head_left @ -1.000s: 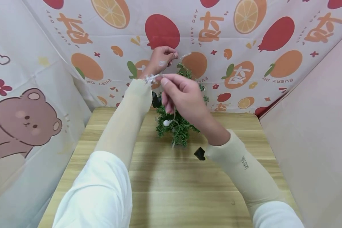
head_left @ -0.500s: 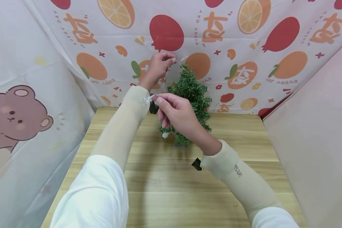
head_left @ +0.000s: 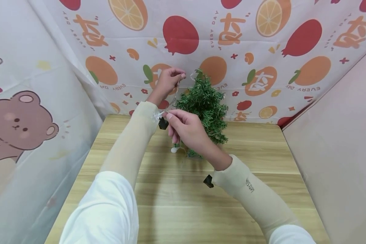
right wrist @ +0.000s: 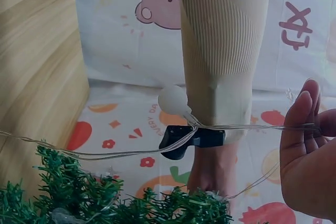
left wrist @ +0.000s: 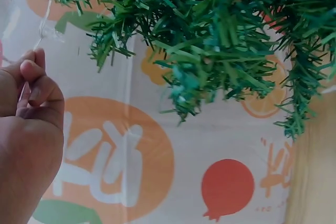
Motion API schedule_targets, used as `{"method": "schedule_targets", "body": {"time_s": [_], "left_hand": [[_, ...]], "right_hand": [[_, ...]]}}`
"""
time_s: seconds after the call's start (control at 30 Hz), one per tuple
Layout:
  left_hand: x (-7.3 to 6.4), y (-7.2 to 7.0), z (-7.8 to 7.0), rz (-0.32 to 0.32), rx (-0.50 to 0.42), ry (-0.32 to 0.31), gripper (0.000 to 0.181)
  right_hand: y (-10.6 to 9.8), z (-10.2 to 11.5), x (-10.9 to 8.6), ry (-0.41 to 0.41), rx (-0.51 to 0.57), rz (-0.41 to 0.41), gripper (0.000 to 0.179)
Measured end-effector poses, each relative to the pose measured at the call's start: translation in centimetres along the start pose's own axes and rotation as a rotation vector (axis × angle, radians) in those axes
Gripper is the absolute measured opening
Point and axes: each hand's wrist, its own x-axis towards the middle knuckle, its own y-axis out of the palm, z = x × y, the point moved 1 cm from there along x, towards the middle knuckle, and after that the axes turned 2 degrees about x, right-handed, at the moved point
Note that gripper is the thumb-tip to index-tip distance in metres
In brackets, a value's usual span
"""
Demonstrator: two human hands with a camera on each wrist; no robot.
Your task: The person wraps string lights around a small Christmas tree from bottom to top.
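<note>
A small green artificial Christmas tree (head_left: 208, 105) stands at the back of the table. A thin clear string of lights (right wrist: 115, 153) runs across it. My left hand (head_left: 168, 81), left of the treetop, pinches the wire between thumb and forefinger; the left wrist view shows the wire (left wrist: 46, 22) rising from those fingertips. Lower down, in front of the tree, my right hand (head_left: 187, 130) pinches another stretch of the string. A clear spiky light (head_left: 156, 117) sticks out past its fingertips, overlapping the left sleeve. Below that hand dangles a white ball bulb (head_left: 174, 149), seen larger in the right wrist view.
Wood-grain table (head_left: 231, 210) lies below both arms. Behind the tree hangs a fruit-print cloth (head_left: 225, 37), and a bear-print cloth (head_left: 21, 118) covers the left side. Black wrist mounts (head_left: 208, 181) protrude from the sleeves.
Both hands have come down, the left from above the treetop's level to beside it. The right hand has uncovered more of the tree, and the ball bulb has dropped with it.
</note>
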Motion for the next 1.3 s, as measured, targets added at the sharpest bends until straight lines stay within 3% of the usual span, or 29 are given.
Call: {"method": "schedule_targets", "body": {"time_s": [0.37,0.67,0.9,1.07,1.3], "left_hand": [[-1.4,-1.4,1.6,0.063,-0.070,-0.007,0.034],[-2.9,-3.0,1.9,0.031,-0.030,-0.023,0.033],[-4.1,-3.3,1.6,-0.016,-0.025,0.063,0.029],[-6.9,-3.3,2.3,-0.084,0.053,0.125,0.028],[-12.8,-2.1,2.1,-0.129,0.002,0.160,0.025]], "right_hand": [[0.1,0.0,0.0,0.012,0.019,0.008,0.027],[0.5,-0.5,-0.1,0.066,0.015,0.022,0.026],[0.5,-0.9,-0.4,0.062,0.014,0.032,0.027],[0.1,-1.0,-0.9,0.067,0.001,0.047,0.027],[-0.6,-0.9,-1.9,0.102,-0.025,0.052,0.026]]}}
